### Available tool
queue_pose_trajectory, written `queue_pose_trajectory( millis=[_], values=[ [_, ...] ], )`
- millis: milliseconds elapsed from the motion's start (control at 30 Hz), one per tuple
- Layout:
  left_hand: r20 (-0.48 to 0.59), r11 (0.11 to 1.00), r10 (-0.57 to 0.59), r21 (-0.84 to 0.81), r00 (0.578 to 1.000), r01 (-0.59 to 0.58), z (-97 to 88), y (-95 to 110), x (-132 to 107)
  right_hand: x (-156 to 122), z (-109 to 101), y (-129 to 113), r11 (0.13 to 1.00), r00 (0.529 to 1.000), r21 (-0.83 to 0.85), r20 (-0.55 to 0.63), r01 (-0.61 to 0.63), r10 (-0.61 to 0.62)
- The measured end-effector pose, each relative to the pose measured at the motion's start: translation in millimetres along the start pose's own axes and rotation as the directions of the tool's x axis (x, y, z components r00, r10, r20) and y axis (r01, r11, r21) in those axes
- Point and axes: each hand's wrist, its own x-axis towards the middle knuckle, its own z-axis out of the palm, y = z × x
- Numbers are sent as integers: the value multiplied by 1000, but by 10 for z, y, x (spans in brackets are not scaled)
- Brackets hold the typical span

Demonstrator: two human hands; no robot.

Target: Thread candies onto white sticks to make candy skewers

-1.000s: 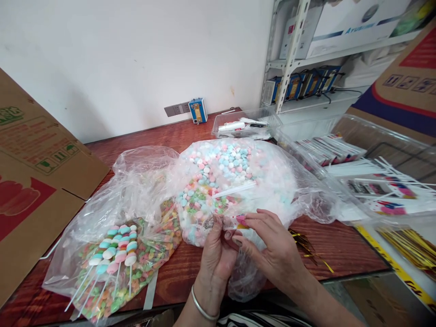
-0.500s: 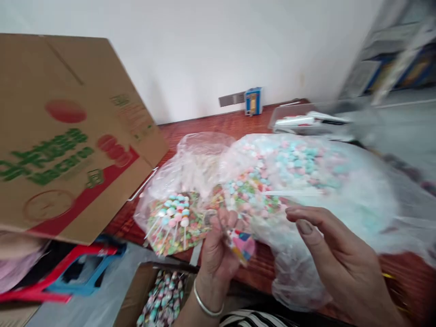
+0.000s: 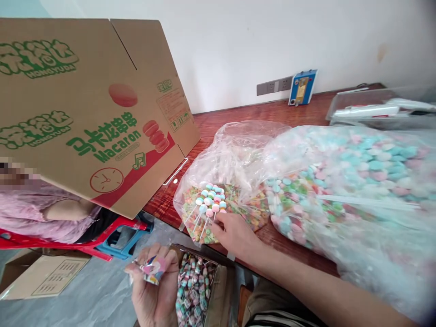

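Note:
My left hand [image 3: 155, 286] is low at the front, fingers closed on a wrapped candy lollipop [image 3: 154, 269] with a colourful wrapper. It hovers over an open cardboard box [image 3: 195, 286] on the floor, full of wrapped lollipops. My right hand [image 3: 235, 234] reaches left across the table edge, its fingertips at the sticks of several unwrapped candy skewers [image 3: 209, 204]. These lie on a clear bag of small colourful candy rings [image 3: 221, 204]. I cannot see whether the right fingers hold a stick.
A large clear bag of pastel candies [image 3: 354, 181] fills the right of the wooden table [image 3: 238, 118]. A big "Macaron" carton [image 3: 85, 109] stands at left. A clear bin [image 3: 381, 111] sits at the back right. Another person in pink [image 3: 41, 213] sits on a red stool at left.
My view has swung left and down. My left hand dropped with the wrapped lollipop to above the floor box. My right hand moved left from the big bag to the skewers.

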Motion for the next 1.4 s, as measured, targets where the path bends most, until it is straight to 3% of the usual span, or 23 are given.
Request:
queue_pose_trajectory(
  millis=[100, 167, 333, 467, 633, 733, 833, 900, 933, 1033, 1167, 1300, 1400],
  values=[
    [-14, 1000, -19, -13, 1000, 19, -90, -23, 31, 316, 224, -83, 987, 987, 69, 85, -145, 139],
    [-16, 999, -32, -17, 999, 31, -109, -46, 56, 486, 369, -77, 956, 953, 113, 175, -270, 248],
    [1, 998, -62, -7, 998, 62, -154, -106, 122, 594, 546, 79, 863, 882, 235, 273, -448, 383],
    [-13, 998, -68, 16, 998, 68, -234, -164, 178, 485, 511, 129, 808, 896, 391, 247, -440, 369],
    [-45, 996, -82, 22, 996, 83, -262, -253, 221, 356, 416, 43, 772, 948, 551, 171, -318, 269],
    [-50, 993, -116, -16, 992, 115, -212, -308, 265, 218, 263, 19, 776, 974, 588, 129, -228, 188],
    [-102, 988, -148, -50, 984, 144, -124, -390, 347, -64, -41, 88, 830, 996, 551, 53, -89, 72],
    [-162, 988, -153, -51, 975, 147, -52, -478, 414, -316, -318, 192, 934, 986, 318, -103, 161, -135],
    [-188, 986, -166, -51, 968, 159, -13, -535, 447, -450, -466, 256, 952, 969, 204, -140, 228, -202],
    [-207, 973, -232, -48, 951, 227, 116, -753, 518, -843, -874, 467, 952, 947, 0, -103, 305, -304],
    [-157, 948, -313, 14, 937, 319, 296, -1114, 499, -1310, -1177, 706, 948, 953, -160, -85, 276, -291],
    [-148, 922, -357, 98, 922, 373, 429, -1442, 411, -1651, -1292, 843, 957, 985, -270, -104, 103, -135],
    [-143, 891, -388, 194, 910, 411, 498, -1626, 357, -1829, -1368, 899, 957, 985, -282, -135, 69, -110]
  ],
)
